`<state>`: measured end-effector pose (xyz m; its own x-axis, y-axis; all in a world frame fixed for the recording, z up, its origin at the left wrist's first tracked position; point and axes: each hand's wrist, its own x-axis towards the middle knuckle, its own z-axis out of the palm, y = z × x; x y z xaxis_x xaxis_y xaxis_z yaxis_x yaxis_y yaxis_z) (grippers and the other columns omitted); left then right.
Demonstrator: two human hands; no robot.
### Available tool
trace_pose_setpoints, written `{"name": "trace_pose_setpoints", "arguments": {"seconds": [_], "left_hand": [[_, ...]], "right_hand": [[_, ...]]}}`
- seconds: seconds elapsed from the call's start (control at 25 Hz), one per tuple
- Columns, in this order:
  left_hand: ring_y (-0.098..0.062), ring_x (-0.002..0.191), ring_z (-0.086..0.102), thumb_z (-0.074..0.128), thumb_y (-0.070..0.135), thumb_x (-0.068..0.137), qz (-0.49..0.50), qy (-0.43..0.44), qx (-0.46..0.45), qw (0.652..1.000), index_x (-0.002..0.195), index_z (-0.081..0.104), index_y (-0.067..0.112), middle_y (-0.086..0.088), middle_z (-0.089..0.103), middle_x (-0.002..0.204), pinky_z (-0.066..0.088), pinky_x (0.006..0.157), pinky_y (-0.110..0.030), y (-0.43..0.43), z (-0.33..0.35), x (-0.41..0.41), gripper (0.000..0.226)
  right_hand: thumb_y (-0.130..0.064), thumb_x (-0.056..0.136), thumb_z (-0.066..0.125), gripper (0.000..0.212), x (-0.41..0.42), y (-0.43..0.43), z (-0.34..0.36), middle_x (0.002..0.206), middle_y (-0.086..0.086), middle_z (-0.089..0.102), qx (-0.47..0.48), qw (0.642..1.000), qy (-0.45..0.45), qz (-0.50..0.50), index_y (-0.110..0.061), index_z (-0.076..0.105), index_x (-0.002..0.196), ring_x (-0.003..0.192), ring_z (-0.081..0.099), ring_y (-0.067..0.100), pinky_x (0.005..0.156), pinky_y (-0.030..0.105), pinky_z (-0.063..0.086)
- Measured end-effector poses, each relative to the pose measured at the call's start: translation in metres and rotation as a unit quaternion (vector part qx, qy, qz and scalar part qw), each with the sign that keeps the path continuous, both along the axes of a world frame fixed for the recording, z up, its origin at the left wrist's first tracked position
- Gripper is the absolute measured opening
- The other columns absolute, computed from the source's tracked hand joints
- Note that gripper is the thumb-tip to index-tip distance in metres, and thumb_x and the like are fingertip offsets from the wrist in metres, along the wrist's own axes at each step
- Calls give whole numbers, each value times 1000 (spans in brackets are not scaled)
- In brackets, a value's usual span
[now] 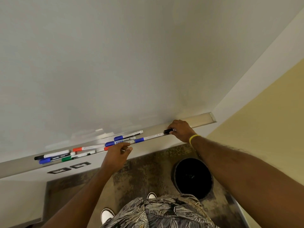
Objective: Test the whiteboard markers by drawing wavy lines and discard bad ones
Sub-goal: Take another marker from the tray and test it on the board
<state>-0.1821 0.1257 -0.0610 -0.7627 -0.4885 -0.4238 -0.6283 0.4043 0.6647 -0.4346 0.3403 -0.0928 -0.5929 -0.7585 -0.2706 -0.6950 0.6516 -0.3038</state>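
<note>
Our right hand (pixel 180 129) gripped the black end of a white-barrelled marker (pixel 153 136) lying along the tray (pixel 201 120) under the whiteboard (pixel 115 63). Our left hand (pixel 117 151) curled against a blue marker (pixel 122 142); we could not tell whether it held it. Other markers (pixel 52 158) lay further left on the tray, and a black bin (pixel 193 177) stood on the floor below.

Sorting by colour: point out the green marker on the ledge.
The green-capped marker, beside the blue camlin marker at the ledge's front; all other caps are blue, red or black.
</note>
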Motion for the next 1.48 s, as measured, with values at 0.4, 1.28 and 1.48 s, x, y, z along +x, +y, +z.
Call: {"name": "trace_pose_setpoints", "arguments": {"seconds": [0.4,1.28,1.48], "left_hand": [[-14,98,63,59,32,95,8,4,-10,1000,126,60,18,-4,69,115,47,90,-26,-3,-1,4,34],[-14,83,66,54,33,97,59,84,53,993,110,63,23,3,69,95,52,75,-21,-12,15,36,18],[-17,70,67,56,24,97,55,112,68,990,94,68,21,1,69,78,55,68,-21,-7,19,42,12]], "right_hand": [[-39,90,64,19,17,-21,1,102,-4,61,-46,998,15,40,-25,70,102,100,52,18,93,37,41],[-33,92,63,18,132,-90,39,101,4,64,-107,984,-115,79,-18,62,102,89,57,20,80,36,49],[-35,99,52,24,182,-88,40,108,4,64,-114,983,-142,33,-18,58,114,92,58,19,83,31,48]]}}
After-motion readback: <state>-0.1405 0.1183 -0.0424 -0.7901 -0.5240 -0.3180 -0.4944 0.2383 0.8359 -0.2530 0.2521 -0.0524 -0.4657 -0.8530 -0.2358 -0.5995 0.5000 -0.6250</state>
